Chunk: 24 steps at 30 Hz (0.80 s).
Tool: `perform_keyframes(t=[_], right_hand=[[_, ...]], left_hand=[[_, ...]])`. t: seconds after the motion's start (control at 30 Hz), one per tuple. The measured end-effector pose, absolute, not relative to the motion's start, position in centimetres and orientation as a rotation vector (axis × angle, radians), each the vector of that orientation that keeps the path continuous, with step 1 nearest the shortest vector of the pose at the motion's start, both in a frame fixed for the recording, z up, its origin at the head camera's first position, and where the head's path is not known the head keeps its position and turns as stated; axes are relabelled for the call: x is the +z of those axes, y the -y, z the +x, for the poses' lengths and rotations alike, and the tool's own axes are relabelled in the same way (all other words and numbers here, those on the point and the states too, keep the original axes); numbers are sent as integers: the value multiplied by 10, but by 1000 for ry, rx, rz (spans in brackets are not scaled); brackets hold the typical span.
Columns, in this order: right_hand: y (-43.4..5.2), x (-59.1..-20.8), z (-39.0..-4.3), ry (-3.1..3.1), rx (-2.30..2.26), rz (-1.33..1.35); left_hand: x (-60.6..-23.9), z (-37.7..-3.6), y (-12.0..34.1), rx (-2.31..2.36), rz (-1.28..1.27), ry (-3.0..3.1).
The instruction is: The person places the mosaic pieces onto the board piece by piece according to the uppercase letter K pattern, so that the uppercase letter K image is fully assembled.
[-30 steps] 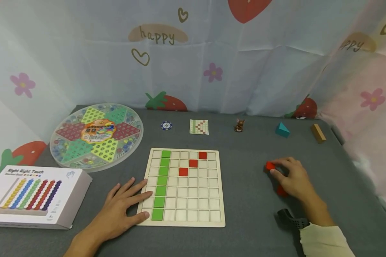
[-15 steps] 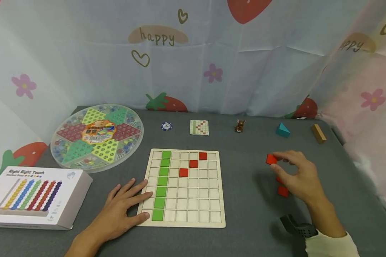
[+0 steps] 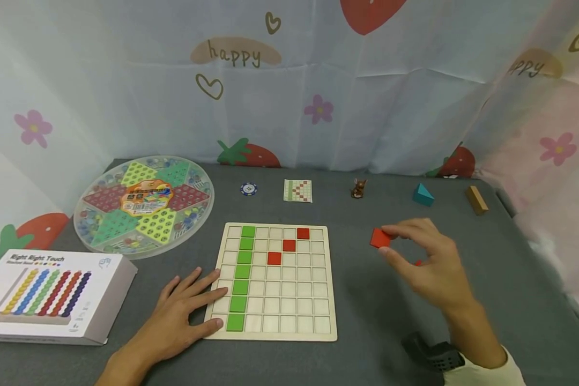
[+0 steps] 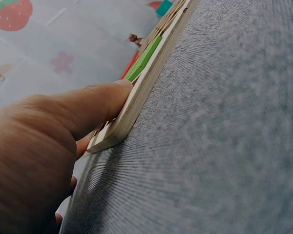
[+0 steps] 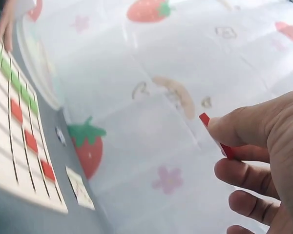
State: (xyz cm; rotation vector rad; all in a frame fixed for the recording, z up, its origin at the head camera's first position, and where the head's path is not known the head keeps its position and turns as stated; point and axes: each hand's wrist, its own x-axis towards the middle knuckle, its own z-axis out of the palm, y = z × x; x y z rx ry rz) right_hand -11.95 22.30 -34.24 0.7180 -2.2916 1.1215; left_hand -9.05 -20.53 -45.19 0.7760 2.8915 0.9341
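Observation:
A red square tile (image 3: 379, 238) is pinched between the thumb and forefinger of my right hand (image 3: 427, 262), raised over the table right of the board. The right wrist view shows the thin tile (image 5: 216, 136) edge-on. My left hand (image 3: 176, 316) rests with spread fingers on the left edge of the wooden grid board (image 3: 289, 324); its thumb (image 4: 95, 105) presses the near corner. One column of the board is filled with green tiles (image 3: 242, 272). Three red tiles (image 3: 274, 258) run diagonally up to the top row. Another red piece (image 3: 418, 263) on the table is mostly hidden behind my right hand.
Along the back stand a poker chip (image 3: 249, 188), a small pattern card (image 3: 297, 191), a mouse figurine (image 3: 358, 188), a teal triangular block (image 3: 423, 194) and a wooden block (image 3: 476, 200). At left lie a round Chinese checkers set (image 3: 145, 206) and a white box (image 3: 58, 295).
My right hand has lifted the red tile off the table and carried it left toward the board. My left hand has stayed on the board's edge.

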Motion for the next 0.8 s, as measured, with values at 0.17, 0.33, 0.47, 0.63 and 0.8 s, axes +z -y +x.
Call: perform_keyframes(t=[0.17, 0.33, 0.47, 0.63, 0.8], right_hand=[[-199, -339, -122, 2280, 1144, 770], [-176, -342, -127, 2270, 1185, 810], [-158, -349, -132, 2280, 1202, 825], [-135, -360, -138, 2284, 1248, 851], [-116, -372, -141, 2308, 1300, 855]], left_hand=[[-451, -90, 205, 935, 771, -2889], [-451, -90, 205, 948, 766, -2884], [-450, -89, 205, 950, 762, -2881], [-448, -90, 205, 939, 762, -2884], [-449, -90, 204, 933, 762, -2877]])
